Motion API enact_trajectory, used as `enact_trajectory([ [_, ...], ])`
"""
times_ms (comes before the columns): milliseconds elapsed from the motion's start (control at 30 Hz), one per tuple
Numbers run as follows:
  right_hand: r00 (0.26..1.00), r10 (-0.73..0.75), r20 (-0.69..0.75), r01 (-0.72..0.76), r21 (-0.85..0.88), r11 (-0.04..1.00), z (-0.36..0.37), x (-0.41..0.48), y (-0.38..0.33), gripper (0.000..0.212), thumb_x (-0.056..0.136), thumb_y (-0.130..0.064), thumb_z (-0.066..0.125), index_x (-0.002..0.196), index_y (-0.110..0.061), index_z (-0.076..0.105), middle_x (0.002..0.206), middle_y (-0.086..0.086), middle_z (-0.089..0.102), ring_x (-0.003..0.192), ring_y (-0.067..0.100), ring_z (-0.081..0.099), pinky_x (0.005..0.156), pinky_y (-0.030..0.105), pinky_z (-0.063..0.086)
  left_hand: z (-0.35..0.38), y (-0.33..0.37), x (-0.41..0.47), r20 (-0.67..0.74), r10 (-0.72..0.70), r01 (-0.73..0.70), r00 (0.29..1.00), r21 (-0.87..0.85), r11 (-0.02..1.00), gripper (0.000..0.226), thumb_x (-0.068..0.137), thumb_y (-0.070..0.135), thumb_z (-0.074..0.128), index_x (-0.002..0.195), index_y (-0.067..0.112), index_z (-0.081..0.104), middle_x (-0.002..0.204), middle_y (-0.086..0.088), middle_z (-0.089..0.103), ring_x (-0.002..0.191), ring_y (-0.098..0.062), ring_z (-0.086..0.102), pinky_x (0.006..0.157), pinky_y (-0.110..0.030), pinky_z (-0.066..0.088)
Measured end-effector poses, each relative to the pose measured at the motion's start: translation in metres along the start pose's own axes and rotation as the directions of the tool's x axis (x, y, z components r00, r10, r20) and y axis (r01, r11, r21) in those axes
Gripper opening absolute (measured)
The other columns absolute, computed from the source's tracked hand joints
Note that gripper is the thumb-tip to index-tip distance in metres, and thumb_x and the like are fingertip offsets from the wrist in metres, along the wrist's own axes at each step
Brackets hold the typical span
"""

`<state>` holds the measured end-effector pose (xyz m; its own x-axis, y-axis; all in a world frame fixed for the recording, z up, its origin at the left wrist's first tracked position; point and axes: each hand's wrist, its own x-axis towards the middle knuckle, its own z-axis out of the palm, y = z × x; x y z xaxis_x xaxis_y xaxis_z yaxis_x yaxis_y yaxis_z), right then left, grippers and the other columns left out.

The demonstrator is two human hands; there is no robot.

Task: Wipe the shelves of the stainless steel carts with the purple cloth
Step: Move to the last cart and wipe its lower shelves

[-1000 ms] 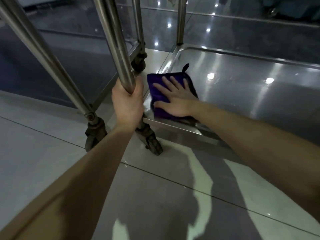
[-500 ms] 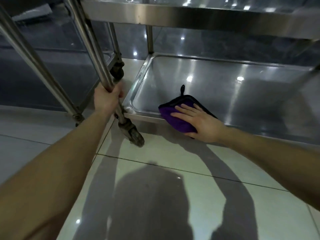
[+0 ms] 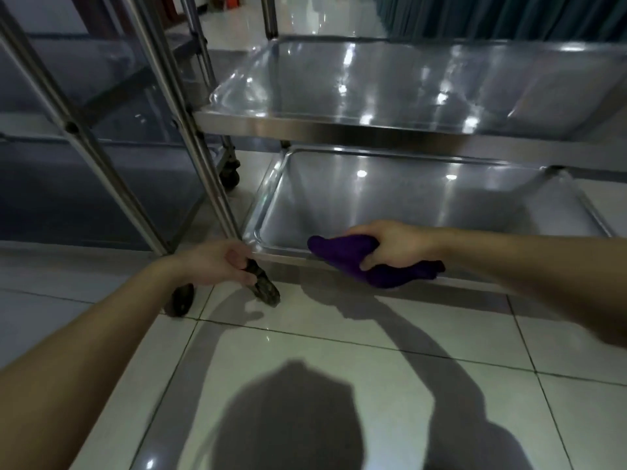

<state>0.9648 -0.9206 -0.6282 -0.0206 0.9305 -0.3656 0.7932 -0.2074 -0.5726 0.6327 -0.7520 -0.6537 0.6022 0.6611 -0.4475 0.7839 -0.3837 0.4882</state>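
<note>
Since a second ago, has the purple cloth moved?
Yes: the purple cloth slid right along the steel bottom shelf's front rim, away from the corner caster, bunched in the right hand.

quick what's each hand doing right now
Left hand: gripping the cart leg just above its caster.
Right hand: gripping the purple cloth.

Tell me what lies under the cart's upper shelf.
The bottom shelf, shiny metal. At its front rim the right hand grips the purple cloth, which covers that stretch of rim.
</note>
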Motion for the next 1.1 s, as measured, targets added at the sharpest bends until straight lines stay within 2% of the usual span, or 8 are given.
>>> enact_trajectory([
  [167, 0.995, -0.075, 0.072, 0.027, 0.521, 0.853, -0.004, -0.007, -0.082, 0.059, 0.087, -0.017, 0.089, 0.137, -0.034, 0.064, 0.126, -0.001, 0.078, 0.117, 0.025, 0.075, 0.109, 0.047, 0.057, -0.023, 0.031, -0.048, 0.071, 0.186, -0.125, 0.98, -0.512, 0.85, 0.081, 0.074, 0.032, 0.101, 0.143, 0.037, 0.058, 0.133, 0.016, 0.075, 0.123, -0.003, 0.069, 0.097, -0.015, 0.054],
  [267, 0.984, -0.135, 0.113, -0.016, 0.82, 0.571, 0.009, -0.003, -0.102, 0.065, 0.082, -0.014, 0.085, 0.143, -0.031, 0.067, 0.137, 0.01, 0.074, 0.125, 0.035, 0.072, 0.111, 0.049, 0.056, -0.022, 0.024, -0.061, 0.001, 0.25, -0.153, 0.968, -0.789, 0.595, 0.061, 0.083, 0.026, 0.092, 0.14, 0.017, 0.07, 0.138, -0.003, 0.075, 0.128, -0.02, 0.072, 0.102, -0.032, 0.059],
  [367, 0.971, -0.18, 0.16, -0.093, 0.938, 0.334, 0.035, 0.017, -0.107, 0.041, 0.086, -0.017, 0.079, 0.127, -0.021, 0.081, 0.132, 0.017, 0.075, 0.11, 0.033, 0.077, 0.093, 0.043, 0.064, -0.015, 0.024, -0.064, -0.135, 0.113, -0.17, 0.984, -0.887, 0.428, 0.04, 0.092, 0.023, 0.084, 0.128, 0.008, 0.076, 0.127, -0.014, 0.079, 0.113, -0.029, 0.079, 0.083, -0.034, 0.067],
  [467, 0.994, 0.01, 0.112, -0.106, 0.906, 0.409, 0.057, 0.038, -0.099, 0.041, 0.092, -0.054, 0.078, 0.118, -0.023, 0.084, 0.128, 0.011, 0.078, 0.111, 0.028, 0.078, 0.097, 0.046, 0.062, -0.018, 0.026, -0.061, -0.231, -0.131, -0.166, 0.964, -0.91, 0.38, 0.046, 0.095, 0.027, 0.081, 0.134, 0.006, 0.067, 0.114, -0.013, 0.082, 0.089, -0.025, 0.083, 0.058, -0.03, 0.063],
  [600, 0.994, 0.093, 0.055, -0.091, 0.885, 0.456, 0.08, 0.052, -0.085, 0.079, 0.07, -0.088, 0.077, 0.127, -0.032, 0.074, 0.121, 0.004, 0.081, 0.116, 0.029, 0.077, 0.102, 0.055, 0.06, -0.028, 0.018, -0.061, -0.326, -0.17, -0.186, 0.93, -0.816, 0.547, 0.04, 0.098, 0.033, 0.079, 0.134, 0.021, 0.067, 0.115, -0.005, 0.082, 0.1, -0.025, 0.082, 0.085, -0.043, 0.068],
  [733, 0.988, 0.139, -0.067, -0.029, 0.802, 0.597, 0.096, 0.068, -0.098, 0.097, 0.061, -0.073, 0.095, 0.142, -0.029, 0.063, 0.135, 0.002, 0.075, 0.121, 0.021, 0.073, 0.112, 0.054, 0.055, -0.034, 0.008, -0.065, -0.331, -0.09, -0.24, 0.939, -0.82, 0.519, 0.042, 0.089, 0.028, 0.085, 0.127, 0.028, 0.067, 0.111, 0.001, 0.083, 0.099, -0.023, 0.082, 0.078, -0.037, 0.068],
  [900, 0.992, -0.08, 0.099, -0.056, 0.903, 0.427, 0.099, 0.096, -0.103, 0.065, 0.088, -0.021, 0.085, 0.149, -0.023, 0.064, 0.147, 0.004, 0.068, 0.138, 0.026, 0.063, 0.115, 0.044, 0.05, -0.049, -0.011, -0.078, -0.344, 0.014, -0.31, 0.939, -0.827, 0.469, 0.063, 0.079, 0.032, 0.088, 0.138, 0.031, 0.066, 0.126, -0.002, 0.079, 0.108, -0.027, 0.08, 0.079, -0.034, 0.067],
  [1100, 1.0, -0.012, 0.002, 0.002, 0.926, 0.378, 0.102, 0.113, -0.124, 0.039, 0.1, -0.028, 0.077, 0.135, -0.013, 0.072, 0.126, 0.007, 0.08, 0.114, 0.023, 0.077, 0.086, 0.033, 0.064, -0.057, -0.067, -0.092, -0.335, -0.31, 0.023, 0.89, -0.644, 0.764, 0.061, 0.086, 0.038, 0.087, 0.134, 0.024, 0.052, 0.123, -0.001, 0.069, 0.099, -0.022, 0.078, 0.071, -0.032, 0.067],
])
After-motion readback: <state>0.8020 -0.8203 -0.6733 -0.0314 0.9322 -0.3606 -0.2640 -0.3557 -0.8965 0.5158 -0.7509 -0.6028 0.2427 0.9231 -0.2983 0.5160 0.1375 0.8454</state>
